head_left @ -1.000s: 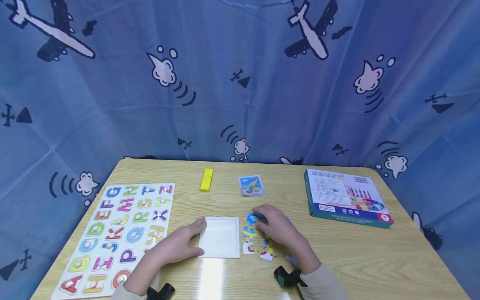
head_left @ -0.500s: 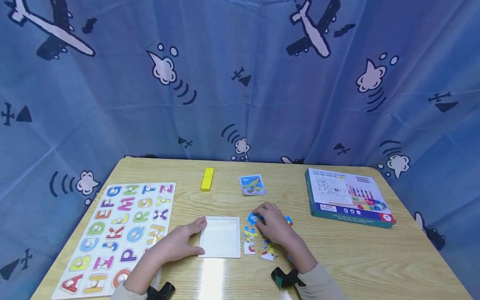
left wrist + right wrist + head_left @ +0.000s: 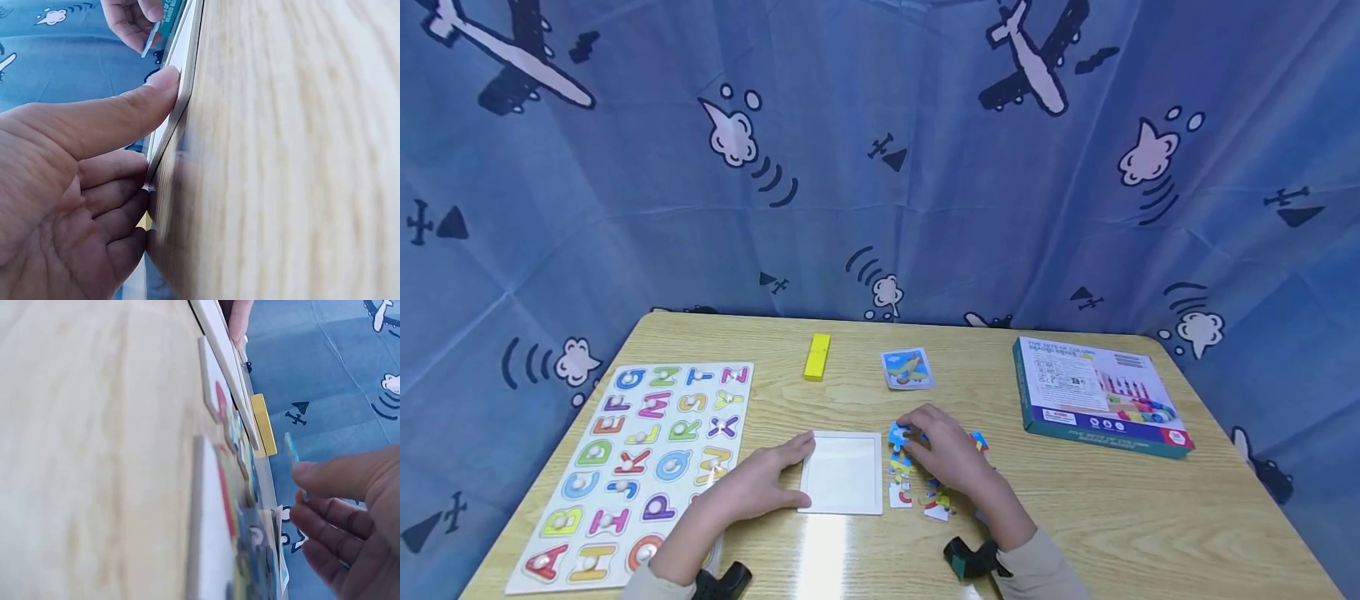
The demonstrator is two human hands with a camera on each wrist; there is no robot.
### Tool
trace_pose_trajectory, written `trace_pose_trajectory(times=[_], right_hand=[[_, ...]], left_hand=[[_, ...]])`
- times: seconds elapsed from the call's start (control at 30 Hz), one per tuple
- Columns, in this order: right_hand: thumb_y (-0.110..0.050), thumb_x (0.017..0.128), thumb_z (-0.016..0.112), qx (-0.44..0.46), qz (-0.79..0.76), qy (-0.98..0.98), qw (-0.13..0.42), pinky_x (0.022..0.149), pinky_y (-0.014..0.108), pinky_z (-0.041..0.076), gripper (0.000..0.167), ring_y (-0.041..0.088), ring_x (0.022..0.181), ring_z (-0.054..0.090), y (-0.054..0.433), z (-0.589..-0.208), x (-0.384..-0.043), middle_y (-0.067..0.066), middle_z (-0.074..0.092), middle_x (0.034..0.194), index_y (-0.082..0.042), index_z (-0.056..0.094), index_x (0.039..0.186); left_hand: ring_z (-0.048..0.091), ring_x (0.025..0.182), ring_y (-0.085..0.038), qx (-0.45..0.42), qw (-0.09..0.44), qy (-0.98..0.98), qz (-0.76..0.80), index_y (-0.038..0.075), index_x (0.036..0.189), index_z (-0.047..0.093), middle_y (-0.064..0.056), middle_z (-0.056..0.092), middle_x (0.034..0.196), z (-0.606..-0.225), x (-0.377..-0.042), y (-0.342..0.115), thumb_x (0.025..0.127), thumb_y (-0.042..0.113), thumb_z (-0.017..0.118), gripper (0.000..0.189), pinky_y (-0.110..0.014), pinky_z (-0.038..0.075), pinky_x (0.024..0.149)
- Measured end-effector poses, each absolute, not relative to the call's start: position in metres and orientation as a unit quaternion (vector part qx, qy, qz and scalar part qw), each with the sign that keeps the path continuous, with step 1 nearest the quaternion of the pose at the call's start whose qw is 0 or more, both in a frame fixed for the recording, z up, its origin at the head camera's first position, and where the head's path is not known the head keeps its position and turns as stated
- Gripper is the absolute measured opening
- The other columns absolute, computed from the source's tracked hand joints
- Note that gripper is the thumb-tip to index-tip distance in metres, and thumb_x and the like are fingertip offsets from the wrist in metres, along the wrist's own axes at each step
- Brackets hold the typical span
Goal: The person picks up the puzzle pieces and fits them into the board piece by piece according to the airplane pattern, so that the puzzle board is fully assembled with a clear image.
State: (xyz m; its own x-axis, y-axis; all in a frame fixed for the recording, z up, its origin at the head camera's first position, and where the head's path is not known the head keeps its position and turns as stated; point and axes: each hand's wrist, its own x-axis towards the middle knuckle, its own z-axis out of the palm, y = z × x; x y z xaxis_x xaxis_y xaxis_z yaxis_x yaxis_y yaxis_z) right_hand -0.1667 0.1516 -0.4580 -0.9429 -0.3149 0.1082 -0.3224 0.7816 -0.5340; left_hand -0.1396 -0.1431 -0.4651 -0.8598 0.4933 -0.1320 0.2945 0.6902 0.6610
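Note:
My left hand (image 3: 767, 481) lies at the left side of a shallow white square tray (image 3: 842, 473), thumb at its near corner and fingers at its far corner. In the left wrist view, the thumb (image 3: 140, 109) rests against the tray's edge. To the tray's right, my right hand (image 3: 947, 450) pinches a blue jigsaw piece (image 3: 897, 436) between thumb and fingers. The right wrist view shows that jigsaw piece (image 3: 292, 450) edge-on, raised above the table. Other jigsaw pieces (image 3: 900, 467) lie below and beside the hand, some hidden under it.
A picture card (image 3: 907, 369) with a yellow plane lies beyond the right hand. A yellow block (image 3: 817, 357) is behind the tray. The alphabet board (image 3: 632, 475) fills the table's left, partly under the left forearm. A flat box (image 3: 1105, 396) lies back right, before a blue curtain (image 3: 820, 167).
The right hand has shifted slightly left with the blue jigsaw piece, uncovering more pieces to its right. The left hand stays at the tray.

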Motion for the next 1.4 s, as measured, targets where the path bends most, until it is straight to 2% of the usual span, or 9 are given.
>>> trace_pose_trajectory(times=[0.57,0.83,1.17,1.4], right_hand=[[-0.014,0.09,0.064,0.261,0.28,-0.924,-0.016,0.08,0.029,0.055,0.028,0.014,0.098,0.061,0.112,-0.453,-0.16,0.0,0.062,0.111,-0.01,0.066,0.118],[-0.014,0.092,0.061,0.29,0.253,-0.923,-0.026,0.088,0.03,0.054,0.026,0.014,0.103,0.061,0.082,-0.454,-0.167,0.003,0.061,0.113,-0.009,0.066,0.117],[-0.014,0.093,0.059,0.299,0.246,-0.921,-0.043,0.087,0.026,0.054,0.026,0.012,0.101,0.061,0.064,-0.461,-0.17,0.003,0.062,0.113,-0.008,0.066,0.118],[-0.013,0.092,0.06,0.306,0.242,-0.92,-0.015,0.084,0.025,0.054,0.025,0.011,0.096,0.06,0.062,-0.465,-0.172,0.003,0.061,0.109,-0.007,0.067,0.115]], left_hand=[[0.034,0.138,-0.032,0.217,0.153,0.907,0.326,0.005,0.141,0.043,-0.009,0.033,0.152,-0.465,-0.138,-0.148,0.076,0.034,0.077,0.079,-0.048,0.034,0.111],[0.035,0.138,-0.032,0.221,0.143,0.907,0.328,0.004,0.141,0.044,-0.008,0.034,0.152,-0.465,-0.139,-0.146,0.075,0.034,0.077,0.079,-0.048,0.034,0.111],[0.035,0.138,-0.031,0.228,0.149,0.908,0.318,0.005,0.142,0.042,-0.008,0.034,0.152,-0.463,-0.141,-0.144,0.076,0.034,0.077,0.08,-0.048,0.034,0.111],[0.035,0.138,-0.03,0.234,0.147,0.908,0.316,0.006,0.144,0.039,-0.007,0.034,0.152,-0.463,-0.143,-0.144,0.077,0.035,0.076,0.082,-0.046,0.034,0.111]])
